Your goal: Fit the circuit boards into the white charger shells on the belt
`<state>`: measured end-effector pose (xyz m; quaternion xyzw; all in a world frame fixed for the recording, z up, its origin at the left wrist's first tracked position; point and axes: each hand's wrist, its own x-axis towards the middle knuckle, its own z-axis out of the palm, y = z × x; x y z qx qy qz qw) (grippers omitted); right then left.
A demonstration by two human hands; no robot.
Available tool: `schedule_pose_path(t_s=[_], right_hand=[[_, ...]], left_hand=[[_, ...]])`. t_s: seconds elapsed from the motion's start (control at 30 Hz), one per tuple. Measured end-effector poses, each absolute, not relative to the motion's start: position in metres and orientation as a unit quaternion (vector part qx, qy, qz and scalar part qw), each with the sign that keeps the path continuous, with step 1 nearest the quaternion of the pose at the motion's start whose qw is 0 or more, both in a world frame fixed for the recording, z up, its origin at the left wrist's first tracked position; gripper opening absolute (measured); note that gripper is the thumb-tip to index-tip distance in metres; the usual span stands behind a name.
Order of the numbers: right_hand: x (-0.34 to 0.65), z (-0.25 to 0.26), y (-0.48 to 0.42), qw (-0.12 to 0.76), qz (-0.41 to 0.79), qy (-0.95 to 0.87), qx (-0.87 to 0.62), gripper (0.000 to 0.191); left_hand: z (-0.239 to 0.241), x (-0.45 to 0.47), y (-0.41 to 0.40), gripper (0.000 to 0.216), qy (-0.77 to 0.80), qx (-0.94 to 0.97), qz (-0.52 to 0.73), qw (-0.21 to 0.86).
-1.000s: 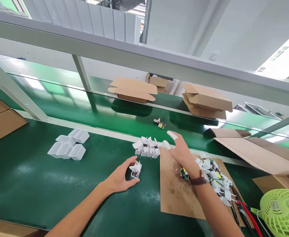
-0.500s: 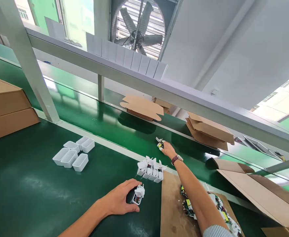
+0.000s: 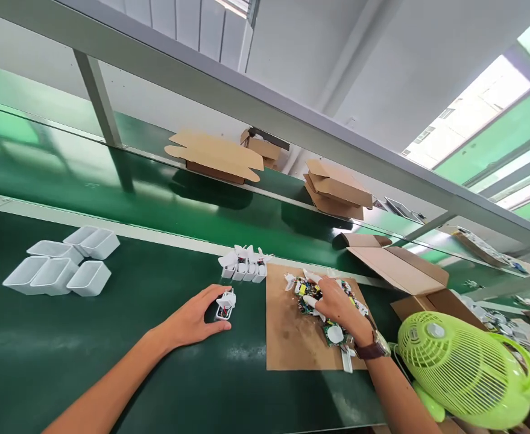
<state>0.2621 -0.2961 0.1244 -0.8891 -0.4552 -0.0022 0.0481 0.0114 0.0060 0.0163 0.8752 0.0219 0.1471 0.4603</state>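
My left hand (image 3: 196, 319) rests on the green bench with thumb and forefinger around a small white plastic case (image 3: 225, 308). Red wires show inside this case, and a white part stands up from its top. Over a cardboard sheet (image 3: 280, 343) on the right, my right hand (image 3: 337, 301) has its thumb and fingers around a circuit board (image 3: 301, 290) with a yellow component, at the edge of a pile of similar boards. White covers are on its fingertips. A row of filled white cases (image 3: 244, 271) stands between the hands, farther back.
Several white open cases (image 3: 88, 278) stand at the left. Behind the bench runs a green belt (image 3: 156, 208) under a grey frame rail (image 3: 265, 99). Folded cardboard (image 3: 337, 187) lies beyond it. An open carton (image 3: 400, 268) and a lime-green fan (image 3: 459, 367) are at the right.
My right hand has come back from over the belt to the boards on the cardboard. My left hand stays at the white case. The view has swung right, bringing the green fan into sight.
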Motion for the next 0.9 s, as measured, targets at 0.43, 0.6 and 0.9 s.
schedule_pose_path(t_s=[0.43,0.6,0.9], right_hand=[[0.153,0.059,-0.183,0.325,0.029,-0.658,-0.679,0.056],[0.143,0.041,-0.164,0.427,0.039,-0.628,-0.65,0.046],[0.135,0.031,-0.178,0.405,-0.047,-0.613,-0.677,0.05]], left_hand=[[0.011,0.005,0.003,0.068,0.056,0.813,0.249,0.524],[0.007,0.006,0.007,0.07,0.051,0.79,0.22,0.569],[0.02,0.001,-0.003,0.097,-0.004,0.816,0.229,0.531]])
